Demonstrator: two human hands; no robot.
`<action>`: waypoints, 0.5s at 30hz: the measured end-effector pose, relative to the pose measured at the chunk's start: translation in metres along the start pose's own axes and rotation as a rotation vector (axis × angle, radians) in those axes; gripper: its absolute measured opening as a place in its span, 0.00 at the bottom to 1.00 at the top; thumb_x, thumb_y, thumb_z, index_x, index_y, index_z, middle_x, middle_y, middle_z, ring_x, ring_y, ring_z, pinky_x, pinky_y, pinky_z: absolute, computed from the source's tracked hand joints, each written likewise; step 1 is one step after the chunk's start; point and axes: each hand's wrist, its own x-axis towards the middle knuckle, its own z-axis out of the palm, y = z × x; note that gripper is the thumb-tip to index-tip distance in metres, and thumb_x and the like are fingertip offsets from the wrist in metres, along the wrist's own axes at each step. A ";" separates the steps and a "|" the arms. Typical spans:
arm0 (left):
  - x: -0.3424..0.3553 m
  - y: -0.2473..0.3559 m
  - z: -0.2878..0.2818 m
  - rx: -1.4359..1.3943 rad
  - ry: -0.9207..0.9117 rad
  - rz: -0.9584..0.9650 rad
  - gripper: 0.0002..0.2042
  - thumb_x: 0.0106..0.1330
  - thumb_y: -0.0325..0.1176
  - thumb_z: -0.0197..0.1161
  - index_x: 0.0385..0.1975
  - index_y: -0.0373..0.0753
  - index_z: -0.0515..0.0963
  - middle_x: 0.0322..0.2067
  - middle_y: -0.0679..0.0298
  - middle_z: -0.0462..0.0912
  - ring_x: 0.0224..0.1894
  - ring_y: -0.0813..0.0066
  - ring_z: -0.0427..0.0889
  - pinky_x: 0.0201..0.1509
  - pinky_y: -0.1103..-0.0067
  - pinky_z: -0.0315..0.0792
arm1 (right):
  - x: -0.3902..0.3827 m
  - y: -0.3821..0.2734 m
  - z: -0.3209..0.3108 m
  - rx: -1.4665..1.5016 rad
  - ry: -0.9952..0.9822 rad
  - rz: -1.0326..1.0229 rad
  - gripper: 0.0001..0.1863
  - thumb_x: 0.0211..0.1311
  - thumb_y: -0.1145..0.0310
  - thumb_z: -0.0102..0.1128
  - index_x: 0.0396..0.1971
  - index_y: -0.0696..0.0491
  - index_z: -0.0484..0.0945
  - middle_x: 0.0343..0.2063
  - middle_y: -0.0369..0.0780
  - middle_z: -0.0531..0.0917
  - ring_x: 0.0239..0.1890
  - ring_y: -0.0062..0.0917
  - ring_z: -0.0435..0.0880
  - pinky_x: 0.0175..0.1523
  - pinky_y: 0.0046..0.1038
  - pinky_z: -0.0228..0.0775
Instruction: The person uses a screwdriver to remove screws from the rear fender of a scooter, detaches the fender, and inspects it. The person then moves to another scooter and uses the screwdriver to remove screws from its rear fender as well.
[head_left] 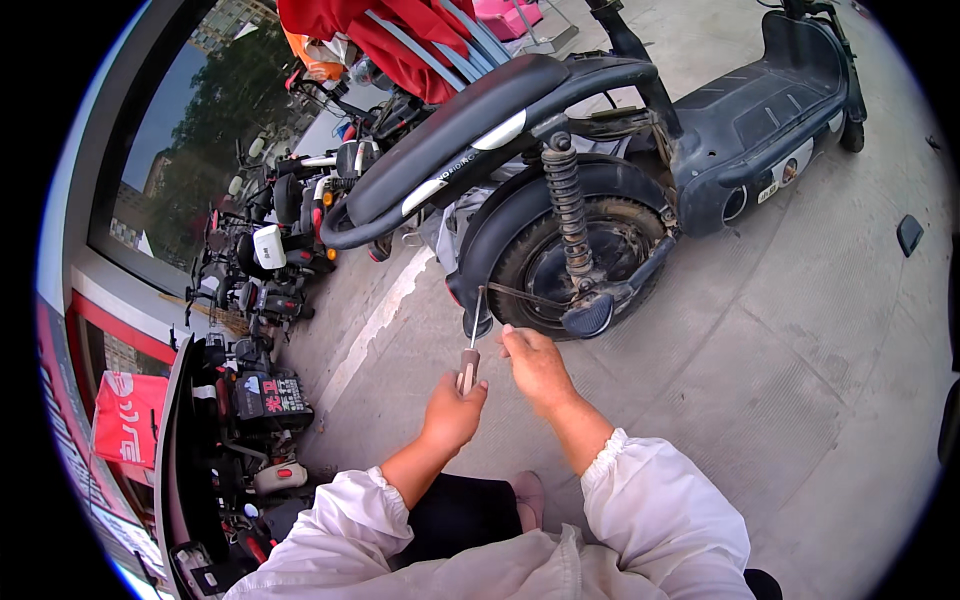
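My left hand [452, 412] is wrapped round the brown handle of a screwdriver [468, 368]. Its thin shaft points up and away, with the tip by the lower end of the black rear fender [478, 235] of an electric scooter. Just right of the screwdriver, my right hand [537, 370] is closed in a pinch; whatever is in its fingertips, if anything, is too small to make out. Beyond both hands are the scooter's dusty rear wheel [512, 262] and a coil-spring shock absorber [567, 205]. A thin rod [528, 297] runs from the fender toward the wheel hub.
The scooter's black seat [470, 115] overhangs the wheel. Parked scooters [270, 290] line the left side before a large window [190, 130]. Red folded fabric [385, 45] with metal poles lies behind. A dark flat piece [909, 236] rests on the paving at right.
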 end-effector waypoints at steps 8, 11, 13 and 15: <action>0.005 0.004 0.007 0.527 0.193 0.268 0.16 0.61 0.38 0.64 0.39 0.35 0.69 0.27 0.53 0.81 0.26 0.53 0.82 0.29 0.63 0.75 | -0.028 0.019 -0.056 0.090 0.026 0.146 0.19 0.67 0.59 0.50 0.37 0.62 0.80 0.29 0.38 0.80 0.34 0.21 0.76 0.41 0.25 0.68; 0.008 0.016 -0.002 -0.345 -0.330 -0.131 0.10 0.64 0.36 0.61 0.37 0.41 0.68 0.21 0.66 0.74 0.17 0.70 0.74 0.17 0.74 0.67 | -0.030 0.029 -0.076 0.132 0.051 0.173 0.18 0.67 0.61 0.51 0.36 0.62 0.80 0.28 0.38 0.80 0.32 0.21 0.75 0.40 0.24 0.68; 0.009 0.012 -0.004 -0.986 -0.672 -0.238 0.07 0.66 0.34 0.59 0.35 0.44 0.67 0.20 0.70 0.69 0.15 0.78 0.66 0.14 0.81 0.59 | -0.029 0.038 -0.082 0.176 0.087 0.174 0.17 0.67 0.62 0.51 0.36 0.62 0.79 0.28 0.37 0.79 0.31 0.20 0.75 0.39 0.23 0.68; 0.007 0.004 -0.012 -1.377 -0.883 -0.307 0.04 0.68 0.35 0.56 0.36 0.47 0.68 0.19 0.71 0.66 0.14 0.81 0.61 0.14 0.83 0.55 | -0.029 0.037 -0.076 0.221 0.075 0.185 0.16 0.66 0.62 0.51 0.35 0.61 0.79 0.27 0.37 0.79 0.31 0.20 0.74 0.38 0.23 0.67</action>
